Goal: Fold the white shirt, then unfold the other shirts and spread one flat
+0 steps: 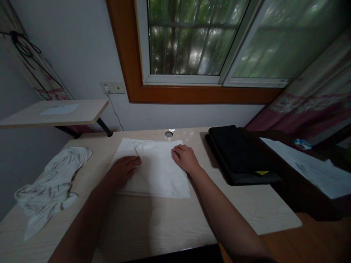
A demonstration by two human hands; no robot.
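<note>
A white folded cloth [156,179] lies flat on the pale wooden desk [170,226], roughly rectangular, with a crease near its upper left. My left hand [127,168] rests on the cloth's left part, fingers stretched toward the middle beside that crease. On the upper right part of the same cloth lies my right hand [185,156], its fingers slightly bent and touching the fabric. Neither hand lifts the cloth. Beyond my left forearm, a crumpled white cloth [55,182] lies on the left side of the desk.
Black folded items [238,153] are stacked at the right. A raised wooden shelf [93,109] holding a paper stands at the back left. The desk has a round cable hole [168,134] near the wall, below the window [192,44]. A white sheet [309,168] lies farther right.
</note>
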